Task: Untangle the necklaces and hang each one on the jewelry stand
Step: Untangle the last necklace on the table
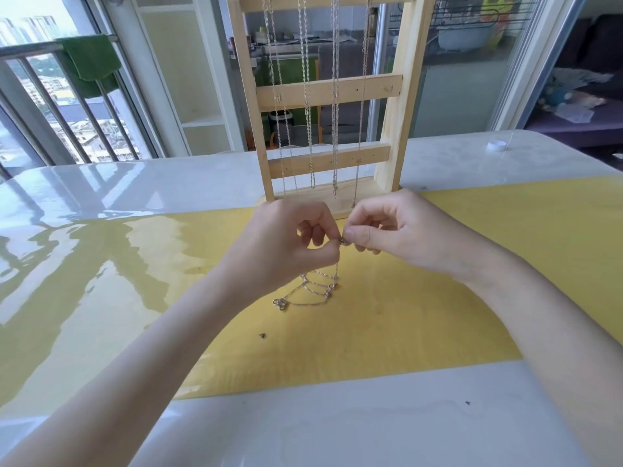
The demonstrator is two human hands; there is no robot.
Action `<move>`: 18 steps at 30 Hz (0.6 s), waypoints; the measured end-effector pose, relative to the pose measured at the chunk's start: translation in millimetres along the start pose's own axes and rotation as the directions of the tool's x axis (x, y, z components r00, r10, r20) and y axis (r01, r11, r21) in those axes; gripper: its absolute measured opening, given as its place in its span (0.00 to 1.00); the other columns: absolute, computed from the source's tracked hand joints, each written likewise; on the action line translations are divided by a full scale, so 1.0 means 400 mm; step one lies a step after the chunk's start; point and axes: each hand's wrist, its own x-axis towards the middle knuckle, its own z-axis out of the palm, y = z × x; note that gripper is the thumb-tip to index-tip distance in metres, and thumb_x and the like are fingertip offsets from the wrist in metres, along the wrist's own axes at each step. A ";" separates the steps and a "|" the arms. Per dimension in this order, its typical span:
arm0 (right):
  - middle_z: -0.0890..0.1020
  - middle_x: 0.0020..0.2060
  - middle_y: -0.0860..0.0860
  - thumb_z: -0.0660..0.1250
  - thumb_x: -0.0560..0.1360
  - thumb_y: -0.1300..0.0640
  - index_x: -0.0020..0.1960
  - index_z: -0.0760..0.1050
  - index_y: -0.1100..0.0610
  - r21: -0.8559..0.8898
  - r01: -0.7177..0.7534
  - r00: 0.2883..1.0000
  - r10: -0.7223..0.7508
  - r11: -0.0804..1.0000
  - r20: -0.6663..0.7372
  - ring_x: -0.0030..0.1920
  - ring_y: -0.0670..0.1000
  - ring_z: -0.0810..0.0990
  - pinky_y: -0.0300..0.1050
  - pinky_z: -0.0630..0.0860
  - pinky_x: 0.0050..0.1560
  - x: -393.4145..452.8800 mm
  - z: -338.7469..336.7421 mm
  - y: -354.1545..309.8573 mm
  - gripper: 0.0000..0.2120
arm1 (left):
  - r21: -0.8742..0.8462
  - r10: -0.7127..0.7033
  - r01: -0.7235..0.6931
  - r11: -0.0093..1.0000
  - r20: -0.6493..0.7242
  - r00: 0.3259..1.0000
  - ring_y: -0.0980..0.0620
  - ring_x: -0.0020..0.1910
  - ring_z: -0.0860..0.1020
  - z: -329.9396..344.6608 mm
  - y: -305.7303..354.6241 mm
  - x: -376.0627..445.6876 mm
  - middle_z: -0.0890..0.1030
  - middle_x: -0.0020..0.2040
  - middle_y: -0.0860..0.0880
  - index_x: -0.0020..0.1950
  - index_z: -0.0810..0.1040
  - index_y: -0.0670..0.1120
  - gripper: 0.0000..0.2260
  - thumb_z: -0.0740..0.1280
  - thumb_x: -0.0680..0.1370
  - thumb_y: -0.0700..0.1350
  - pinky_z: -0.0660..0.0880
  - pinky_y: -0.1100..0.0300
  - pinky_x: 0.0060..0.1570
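Pinching one chain in front of the stand

Standing beside the table [101,197], I go from the left side to the right. At the far left there is a balcony railing [50,106] with a green towel [91,64] hanging over it. The table has a glossy white top, and a yellow mat [438,315] lies across it under a clear shiny cover.

The person's left hand [286,244] is above the mat, near the middle. Its thumb and forefinger are closed on the top of a thin silver necklace [313,288]; the other fingers are curled loosely. From the pinch, the chain goes down and lies on the mat in several loops, with a small knotted part at its lower left end.

Just beside it, almost touching, is the right hand [397,230]. Its fingertips [350,235] also grip the same small point of the chain, which looks like the clasp, but it is too small to tell. The remaining fingers are bent inward.

Behind both hands, the wooden jewelry stand [328,92] is upright at the far edge of the mat. Four hanging necklaces [306,96] come down from its top bar, side by side, and their lower ends reach close to its base.

Far right, on the white part of the table, a small white cap [495,145] lies well apart from everything. A tiny dark speck [262,335] sits on the mat below the loose chain.
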 end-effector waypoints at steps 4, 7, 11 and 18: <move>0.77 0.27 0.43 0.70 0.73 0.63 0.38 0.78 0.58 0.129 -0.024 0.999 0.028 0.991 -0.032 0.29 0.40 0.73 0.32 0.71 0.35 -0.004 -0.003 0.000 0.06 | -0.193 -0.087 0.099 0.976 0.068 0.994 0.58 0.31 0.71 0.000 0.003 -0.001 0.74 0.28 0.56 0.35 0.77 0.45 0.06 0.70 0.70 0.39 0.73 0.61 0.36; 0.78 0.30 0.47 0.70 0.72 0.63 0.39 0.78 0.58 0.179 0.009 0.996 0.007 0.984 -0.088 0.30 0.40 0.73 0.34 0.72 0.35 -0.005 -0.004 -0.004 0.04 | -0.380 -0.200 0.238 0.894 0.138 0.970 0.57 0.31 0.71 0.000 0.011 0.000 0.74 0.29 0.55 0.35 0.75 0.42 0.09 0.67 0.75 0.35 0.72 0.64 0.34; 0.80 0.32 0.47 0.70 0.73 0.63 0.40 0.80 0.57 0.100 0.086 0.987 -0.071 0.991 -0.144 0.32 0.39 0.75 0.31 0.72 0.38 -0.002 0.005 -0.009 0.04 | -0.550 -0.337 0.418 0.723 0.248 0.908 0.57 0.29 0.67 0.002 0.015 0.002 0.70 0.29 0.54 0.35 0.72 0.45 0.10 0.65 0.77 0.38 0.72 0.63 0.36; 0.82 0.35 0.53 0.70 0.72 0.66 0.44 0.81 0.61 0.133 0.137 0.973 -0.108 0.982 -0.204 0.32 0.43 0.77 0.36 0.75 0.40 0.005 0.012 -0.004 0.02 | -0.669 -0.331 0.442 0.598 0.297 0.896 0.57 0.30 0.69 0.000 0.013 0.005 0.69 0.33 0.49 0.32 0.77 0.50 0.15 0.63 0.78 0.40 0.73 0.65 0.35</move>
